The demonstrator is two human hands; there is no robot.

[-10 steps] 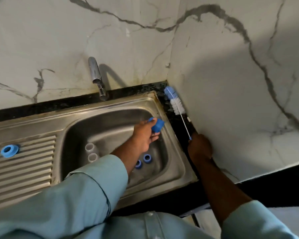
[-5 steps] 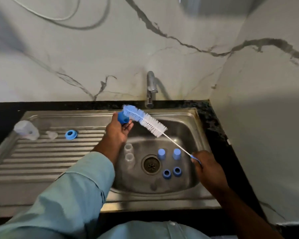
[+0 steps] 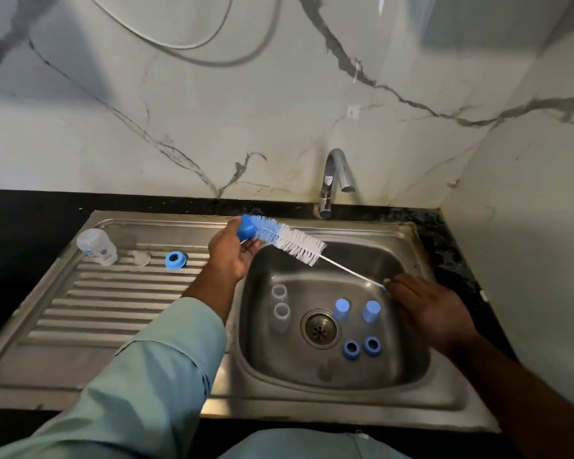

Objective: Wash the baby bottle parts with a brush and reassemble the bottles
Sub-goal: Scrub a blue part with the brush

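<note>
My left hand (image 3: pixel 231 253) holds a blue bottle cap (image 3: pixel 246 227) above the sink's left rim. My right hand (image 3: pixel 426 309) grips the thin wire handle of a bottle brush (image 3: pixel 289 239), whose blue and white bristles touch the cap. Inside the sink basin (image 3: pixel 395 366) stand two clear bottles (image 3: pixel 280 304), two blue caps (image 3: pixel 357 309) and two blue collar rings (image 3: pixel 362 346). On the drainboard (image 3: pixel 113 303) lie a clear bottle on its side (image 3: pixel 96 246), a clear teat (image 3: pixel 142 257) and a blue collar ring (image 3: pixel 174 260).
A chrome tap (image 3: pixel 333 180) rises behind the basin, its spout over the back rim. The drain (image 3: pixel 319 329) sits in the basin's middle. Black counter (image 3: pixel 451 246) borders the sink, and marble walls close in behind and on the right.
The brush came from the right corner to the cap in my left hand, over the basin's left rim. My view swung left and up, showing the drainboard and tap.
</note>
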